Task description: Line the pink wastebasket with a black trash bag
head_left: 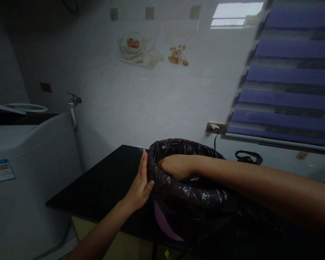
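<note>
A black plastic bag [206, 196] lines a round bin, its edge folded over the rim. Part of the pink bin [166, 224] shows below the bag. My left hand [141, 182] lies against the left outside of the bagged rim, fingers stretched out and pointing up. Over the near rim, my right hand [176, 166] reaches into the mouth of the bag. Its fingertips are hidden inside, so I cannot see whether they grip anything.
The bin stands on a black countertop [103, 184]. A white washing machine [38, 155] is at the left, with a tap [74, 99] on the wall behind it. A plugged cord [216, 139] hangs behind the bin, near a purple striped blind [289, 76].
</note>
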Demonstrator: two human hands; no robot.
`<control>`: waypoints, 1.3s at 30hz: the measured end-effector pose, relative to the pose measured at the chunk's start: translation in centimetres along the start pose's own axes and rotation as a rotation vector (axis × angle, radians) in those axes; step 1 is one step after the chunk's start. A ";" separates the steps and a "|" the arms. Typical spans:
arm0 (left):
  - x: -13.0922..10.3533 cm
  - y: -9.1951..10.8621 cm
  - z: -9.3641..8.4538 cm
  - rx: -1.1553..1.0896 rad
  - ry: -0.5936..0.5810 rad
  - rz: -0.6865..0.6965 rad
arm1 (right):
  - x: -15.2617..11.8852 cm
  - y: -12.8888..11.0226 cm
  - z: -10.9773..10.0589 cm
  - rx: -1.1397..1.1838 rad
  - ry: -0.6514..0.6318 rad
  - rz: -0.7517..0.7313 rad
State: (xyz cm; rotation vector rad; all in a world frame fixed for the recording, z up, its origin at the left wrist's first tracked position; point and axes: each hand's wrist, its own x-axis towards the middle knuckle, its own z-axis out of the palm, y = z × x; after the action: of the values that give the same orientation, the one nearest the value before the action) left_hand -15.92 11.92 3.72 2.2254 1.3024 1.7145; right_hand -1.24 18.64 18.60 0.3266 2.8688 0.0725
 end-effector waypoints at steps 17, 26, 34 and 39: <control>7.4 -4.3 -1.1 -0.496 0.095 -0.399 | 3.0 4.9 -2.5 -0.092 0.040 0.075; 7.2 -4.1 -0.2 -0.554 0.000 -0.421 | 3.2 3.6 -2.5 -0.151 -0.024 0.071; 7.0 -4.0 0.0 -0.519 0.029 -0.464 | 3.5 4.1 -1.6 -0.092 0.018 0.053; 6.8 -4.0 0.2 -0.541 0.026 -0.478 | 3.9 4.4 -0.8 -0.088 0.046 0.061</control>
State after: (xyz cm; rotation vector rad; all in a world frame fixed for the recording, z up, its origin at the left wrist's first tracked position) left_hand -17.83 18.82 6.92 1.4632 1.0832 1.6510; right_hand -4.14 23.84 18.73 0.3996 2.8899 0.2192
